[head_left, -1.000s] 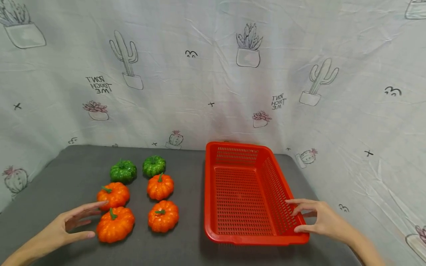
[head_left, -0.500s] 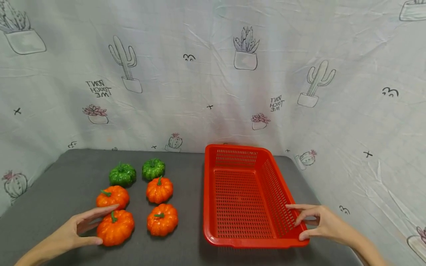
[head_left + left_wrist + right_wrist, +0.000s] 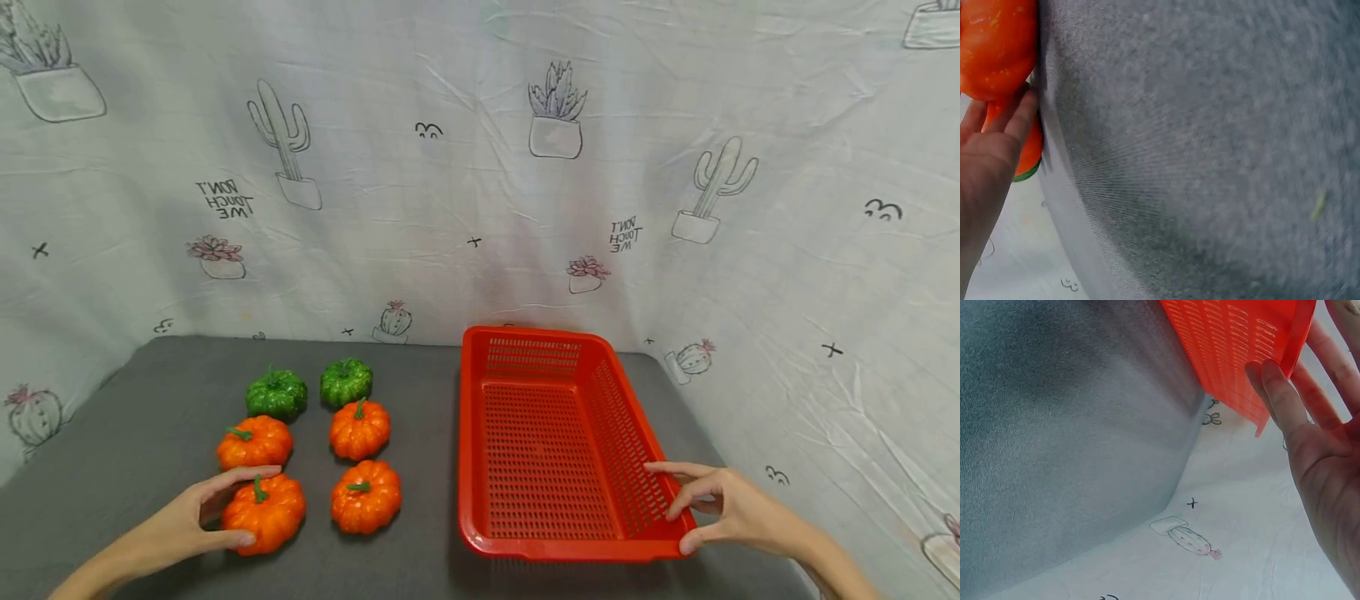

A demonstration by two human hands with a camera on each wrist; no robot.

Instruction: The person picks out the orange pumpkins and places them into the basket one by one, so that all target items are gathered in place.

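My left hand (image 3: 180,521) holds the nearest left orange pumpkin (image 3: 273,518), thumb at its near side and fingers behind it. In the left wrist view the fingers (image 3: 1021,119) lie against this pumpkin (image 3: 997,47), and another orange one shows beyond. On the right, my right hand (image 3: 738,510) grips the red plastic basket (image 3: 555,548) by its near right rim. Its fingers reach over the rim inside, the thumb at the outer corner. The right wrist view has some fingers (image 3: 1285,400) against the perforated outer wall (image 3: 1229,347). No objects lie in the basket.
Behind the held pumpkin sits another orange pumpkin (image 3: 255,442). Two more orange pumpkins, one near (image 3: 366,497) and one farther (image 3: 360,430), stand to its right. Two green pumpkins are at the back, left (image 3: 277,395) and right (image 3: 346,382). A printed cloth (image 3: 375,167) borders the grey table (image 3: 423,500).
My left hand has moved right and closed around the nearest left pumpkin, which has shifted slightly. My right hand's thumb and fingers have settled onto the basket's rim.
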